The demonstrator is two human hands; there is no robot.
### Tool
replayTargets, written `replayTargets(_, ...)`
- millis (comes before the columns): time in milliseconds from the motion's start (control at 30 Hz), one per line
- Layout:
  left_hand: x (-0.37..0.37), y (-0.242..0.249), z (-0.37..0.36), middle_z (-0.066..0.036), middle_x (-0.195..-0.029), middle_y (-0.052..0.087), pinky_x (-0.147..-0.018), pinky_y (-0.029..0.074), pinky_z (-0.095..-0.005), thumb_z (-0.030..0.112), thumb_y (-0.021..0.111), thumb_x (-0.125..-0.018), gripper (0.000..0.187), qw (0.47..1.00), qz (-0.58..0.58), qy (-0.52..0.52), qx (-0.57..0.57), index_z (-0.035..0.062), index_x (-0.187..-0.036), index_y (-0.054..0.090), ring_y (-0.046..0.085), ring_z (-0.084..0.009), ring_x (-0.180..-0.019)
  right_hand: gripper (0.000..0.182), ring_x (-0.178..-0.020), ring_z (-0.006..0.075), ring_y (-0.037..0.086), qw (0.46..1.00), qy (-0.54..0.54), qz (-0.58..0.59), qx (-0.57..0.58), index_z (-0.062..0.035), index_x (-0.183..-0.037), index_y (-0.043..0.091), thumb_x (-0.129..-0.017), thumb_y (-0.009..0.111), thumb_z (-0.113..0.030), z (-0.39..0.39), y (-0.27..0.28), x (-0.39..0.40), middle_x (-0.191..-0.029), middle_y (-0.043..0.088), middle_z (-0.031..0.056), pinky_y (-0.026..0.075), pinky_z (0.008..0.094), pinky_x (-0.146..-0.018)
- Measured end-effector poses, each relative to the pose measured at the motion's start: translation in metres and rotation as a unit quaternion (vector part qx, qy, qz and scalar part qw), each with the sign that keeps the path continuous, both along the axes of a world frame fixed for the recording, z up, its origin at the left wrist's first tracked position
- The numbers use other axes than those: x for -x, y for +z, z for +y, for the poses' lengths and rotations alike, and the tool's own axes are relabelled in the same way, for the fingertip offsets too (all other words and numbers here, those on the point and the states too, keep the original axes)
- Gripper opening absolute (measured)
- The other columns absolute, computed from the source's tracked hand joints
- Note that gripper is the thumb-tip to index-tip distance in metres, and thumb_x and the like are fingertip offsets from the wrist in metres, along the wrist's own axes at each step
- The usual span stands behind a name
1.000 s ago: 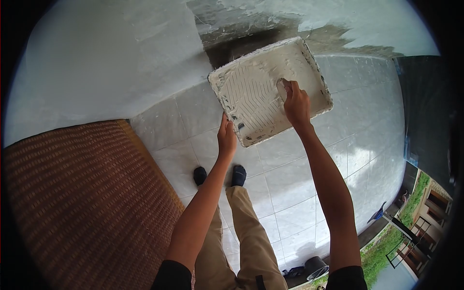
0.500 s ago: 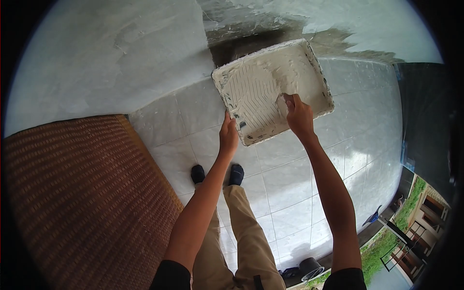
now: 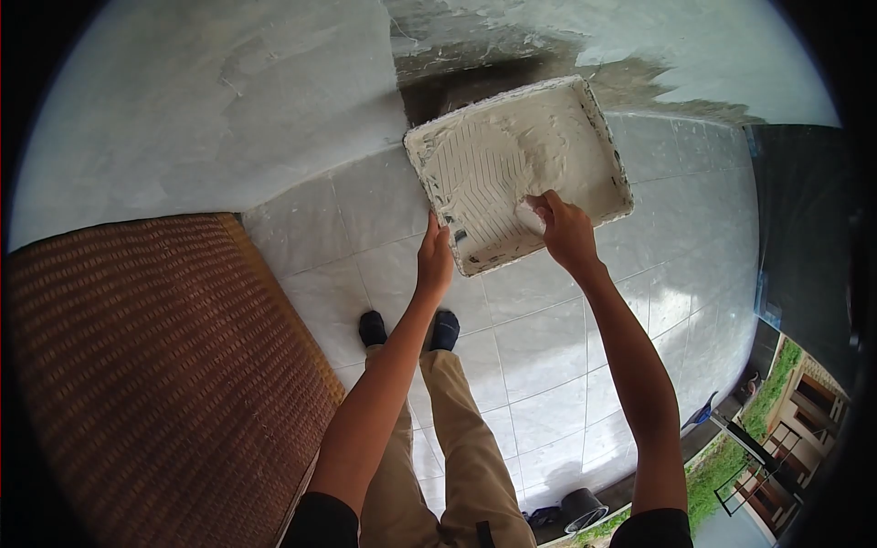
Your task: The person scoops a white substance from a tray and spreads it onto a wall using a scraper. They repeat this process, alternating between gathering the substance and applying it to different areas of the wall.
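Cream paste (image 3: 548, 151) covers much of the inside of the tray (image 3: 493, 103), thick and lumpy at the far side. Thin lines run across the tray's left part, and its rim is crusty with dark spots. The tray is in front of the person, tilted, with the wall (image 3: 265, 100) behind it.

The left hand (image 3: 435, 258) holds the tray at its near left edge. Its fingers are closed on that edge, though some are hidden, so I cannot tell how tight they are. The right hand (image 3: 566, 228) reaches over the near edge. Its fingers are bent and pinch a flat scraper (image 3: 528, 215), which is down in the near part of the tray and looks coated with paste.

On the wall, past the tray, is a dark, rough patch (image 3: 475, 46). Grey tiles make up the floor (image 3: 539, 356). A brown woven mat (image 3: 174, 365) is on the left. The person wears tan trousers (image 3: 475, 429) and dark socks (image 3: 445, 329). Near and to the right are a black bucket (image 3: 582, 510) and green grass (image 3: 731, 452).
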State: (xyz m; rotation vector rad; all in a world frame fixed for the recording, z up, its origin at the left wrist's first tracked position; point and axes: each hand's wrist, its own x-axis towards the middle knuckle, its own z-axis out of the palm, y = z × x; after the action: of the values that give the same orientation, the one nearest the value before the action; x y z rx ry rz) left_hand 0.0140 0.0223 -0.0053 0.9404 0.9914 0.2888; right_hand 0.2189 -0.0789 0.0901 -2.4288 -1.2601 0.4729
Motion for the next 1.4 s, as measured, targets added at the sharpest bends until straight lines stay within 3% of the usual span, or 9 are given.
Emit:
replayTargets(367, -0.001, -0.001, 0.004, -0.013, -0.151, 0.036, -0.093, 0.05, -0.0319, 0.028, 0.034, -0.102, 0.064, 0.999, 0.002, -0.043, -0.001, 0.0111, -0.156, 0.005, 0.049, -0.0191, -0.126, 0.021, -0.081, 0.0301, 0.068, 0.963, 0.215, 0.031, 0.16, -0.0149, -0.1, 0.067, -0.082, 0.062, -0.004, 0.04, 0.009, -0.011, -0.086, 0.071, 0.0088, 0.053, 0.0415, -0.071)
replayTargets(500, -0.004, 0.034, 0.006, -0.015, -0.154, 0.03, -0.092, 0.051, -0.032, 0.027, 0.034, -0.102, 0.066, 0.997, 0.009, -0.07, -0.002, 0.0103, -0.156, -0.001, 0.047, -0.0213, -0.129, 0.026, -0.086, 0.0284, 0.069, 0.931, 0.265, -0.006, 0.252, -0.0171, -0.097, 0.069, -0.077, 0.065, -0.002, 0.051, 0.018, -0.005, -0.085, 0.07, 0.0086, 0.053, 0.0408, -0.072)
replayTargets(700, -0.003, -0.003, 0.006, -0.017, -0.158, 0.019, -0.103, 0.043, -0.0312, 0.019, 0.03, -0.102, 0.065, 0.995, -0.039, -0.063, -0.066, 0.0075, -0.155, -0.006, 0.035, -0.0257, -0.139, 0.026, -0.091, 0.0276, 0.069, 0.903, 0.304, -0.029, 0.303, -0.0183, -0.098, 0.07, -0.076, 0.068, -0.005, 0.061, 0.018, -0.005, -0.091, 0.07, 0.0085, 0.054, 0.0405, -0.077)
replayTargets(867, -0.004, -0.007, 0.006, -0.018, -0.16, 0.013, -0.113, 0.027, -0.0297, 0.018, 0.031, -0.102, 0.066, 0.989, 0.015, -0.088, -0.122, 0.0014, -0.153, -0.008, 0.027, -0.027, -0.143, 0.027, -0.096, 0.0269, 0.069, 0.878, 0.328, -0.052, 0.344, -0.02, -0.101, 0.071, -0.077, 0.069, -0.007, 0.075, 0.016, 0.001, -0.093, 0.069, 0.0081, 0.053, 0.0382, -0.083)
replayTargets(1067, -0.002, -0.014, 0.005, -0.022, -0.158, 0.019, -0.115, 0.023, -0.0299, 0.02, 0.034, -0.102, 0.069, 0.99, 0.008, -0.075, -0.122, -0.0014, -0.152, -0.008, 0.027, -0.0274, -0.143, 0.022, -0.09, 0.0268, 0.069, 0.867, 0.304, -0.016, 0.394, -0.0152, -0.093, 0.073, -0.076, 0.065, -0.006, 0.097, 0.033, -0.023, -0.094, 0.072, 0.0092, 0.053, 0.0373, -0.077)
replayTargets(1200, -0.004, -0.009, 0.007, -0.03, -0.144, 0.037, -0.111, 0.03, -0.039, 0.017, 0.038, -0.099, 0.066, 0.972, 0.083, -0.11, -0.188, -0.0087, -0.15, 0.006, 0.04, -0.0364, -0.133, 0.028, -0.083, 0.0206, 0.069, 0.868, 0.211, 0.13, 0.43, -0.0061, -0.107, 0.071, -0.08, 0.066, -0.012, 0.093, 0.046, -0.072, -0.094, 0.072, 0.0116, 0.054, 0.0327, -0.077)
replayTargets(1300, 0.001, 0.013, 0.011, -0.027, -0.131, 0.049, -0.104, 0.037, -0.0385, 0.023, 0.045, -0.099, 0.06, 0.96, 0.149, -0.041, -0.232, -0.007, -0.147, 0.024, 0.05, -0.0323, -0.123, 0.04, -0.085, 0.0193, 0.067, 0.873, 0.043, 0.357, 0.329, 0.0051, -0.125, 0.058, -0.091, 0.062, -0.015, 0.073, 0.065, -0.088, -0.104, 0.068, 0.0137, 0.054, 0.0301, -0.079)
replayTargets(1333, 0.002, 0.027, 0.016, -0.027, -0.131, 0.049, -0.104, 0.037, -0.0385, 0.023, 0.045, -0.099, 0.06, 0.959, 0.144, -0.038, -0.243, -0.007, -0.147, 0.024, 0.05, -0.0323, -0.123, 0.04, -0.085, 0.0193, 0.067, 0.879, 0.046, 0.352, 0.32, 0.0051, -0.125, 0.058, -0.091, 0.062, -0.015, 0.064, 0.068, -0.09, -0.104, 0.068, 0.0137, 0.054, 0.0301, -0.079)
replayTargets(1400, 0.006, 0.054, 0.029, -0.023, -0.13, 0.053, -0.104, 0.038, -0.0367, 0.026, 0.044, -0.101, 0.054, 0.967, 0.08, 0.02, -0.242, -0.0053, -0.144, 0.034, 0.052, -0.0296, -0.122, 0.036, -0.092, 0.0181, 0.066, 0.822, -0.072, 0.545, 0.148, 0.0038, -0.127, 0.059, -0.096, 0.057, -0.015, 0.047, 0.066, -0.086, -0.107, 0.067, 0.011, 0.054, 0.0313, -0.084)
